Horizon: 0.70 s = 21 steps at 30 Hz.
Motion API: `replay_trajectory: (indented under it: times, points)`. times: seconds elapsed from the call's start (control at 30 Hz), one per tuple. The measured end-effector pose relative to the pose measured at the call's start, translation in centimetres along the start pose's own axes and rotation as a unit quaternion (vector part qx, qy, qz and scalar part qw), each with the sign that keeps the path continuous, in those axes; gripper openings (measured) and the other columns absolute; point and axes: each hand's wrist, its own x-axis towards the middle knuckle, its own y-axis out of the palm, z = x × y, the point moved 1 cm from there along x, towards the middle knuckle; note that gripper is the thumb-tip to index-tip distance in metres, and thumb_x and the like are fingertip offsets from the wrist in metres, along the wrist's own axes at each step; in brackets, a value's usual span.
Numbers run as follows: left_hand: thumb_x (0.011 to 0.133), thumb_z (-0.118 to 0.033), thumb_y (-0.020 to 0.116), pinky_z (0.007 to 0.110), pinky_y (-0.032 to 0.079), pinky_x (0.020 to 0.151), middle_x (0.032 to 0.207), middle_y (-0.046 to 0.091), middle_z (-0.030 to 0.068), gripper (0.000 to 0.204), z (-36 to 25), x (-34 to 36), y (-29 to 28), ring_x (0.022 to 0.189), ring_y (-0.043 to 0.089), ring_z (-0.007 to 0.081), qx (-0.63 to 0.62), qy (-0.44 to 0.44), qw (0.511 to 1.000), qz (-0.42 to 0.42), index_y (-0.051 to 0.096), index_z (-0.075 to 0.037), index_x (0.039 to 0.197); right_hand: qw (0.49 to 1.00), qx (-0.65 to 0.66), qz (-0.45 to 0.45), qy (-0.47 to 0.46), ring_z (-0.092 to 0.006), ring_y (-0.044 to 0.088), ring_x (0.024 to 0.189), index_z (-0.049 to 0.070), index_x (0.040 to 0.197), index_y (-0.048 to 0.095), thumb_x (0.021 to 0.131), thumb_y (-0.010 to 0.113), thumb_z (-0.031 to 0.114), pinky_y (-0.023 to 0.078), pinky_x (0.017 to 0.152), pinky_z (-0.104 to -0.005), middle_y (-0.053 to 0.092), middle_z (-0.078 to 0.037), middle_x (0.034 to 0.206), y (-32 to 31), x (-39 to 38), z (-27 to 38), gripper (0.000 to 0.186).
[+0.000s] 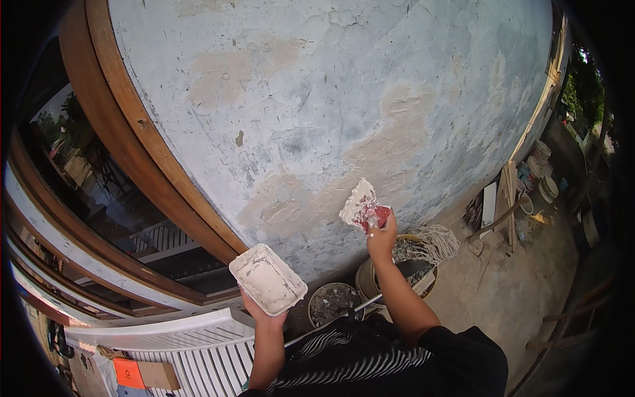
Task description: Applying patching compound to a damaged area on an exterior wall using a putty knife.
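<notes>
Left hand: our left hand (264, 319) holds a shallow, rectangular white tub (292, 303) from below and at its near edge; this grip is closed on the tub, though most of the fingers are hidden under it.
Tub: low, left of centre, tilted so that we see into it; off-white putty (266, 280) covers its inside.
Right hand: our right hand (381, 239) is raised to the right of the tub, its grip wrapped around the red handle of a putty knife (380, 216).
Putty knife: in front of the wall, blade pointing up and left, thickly loaded with putty; we cannot tell whether it touches the wall.
Wall: the pale blue-grey wall (297, 86) is scuffed and cracked, with rough beige patches (390, 135) beyond the blade.
Left side: a brown wooden frame (140, 124) edges the wall; below it is a white slatted bench (218, 324).
Below our hands: a bucket (310, 308) of grey rubble, with a stringy mop head (438, 243) farther right.
</notes>
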Motion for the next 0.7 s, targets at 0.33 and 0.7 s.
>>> replay_trajectory:
  times: [0.33, 0.7]
  points:
    - [0.099, -0.051, 0.041, 0.053, 0.050, 0.098, 0.128, 0.063, 0.0051, 0.051, 0.2, 0.0, 0.2, 0.115, 0.062, 0.0311, 0.001, -0.001, 1.000, 0.004, 0.055, -0.017, 0.134, 0.957, 0.246, -0.064, 0.143, -0.0152, 0.064, 0.088, 0.002, 0.113, 0.059, 0.096, 0.056, 0.003, 0.054, 0.079, -0.0304, 0.065, -0.004, 0.101, -5.6, 3.0, -5.5, 0.017]
    - [0.099, -0.050, 0.042, 0.053, 0.050, 0.098, 0.129, 0.063, 0.0054, 0.050, 1.1, 0.5, 0.2, 0.115, 0.062, 0.0306, 0.000, -0.022, 1.000, 0.008, 0.056, -0.017, 0.134, 0.947, 0.229, -0.020, 0.223, -0.0141, 0.064, 0.089, 0.003, 0.110, 0.059, 0.096, 0.059, 0.003, 0.054, 0.076, -0.0295, 0.065, -0.005, 0.101, -4.2, -0.3, -7.0, 0.013]
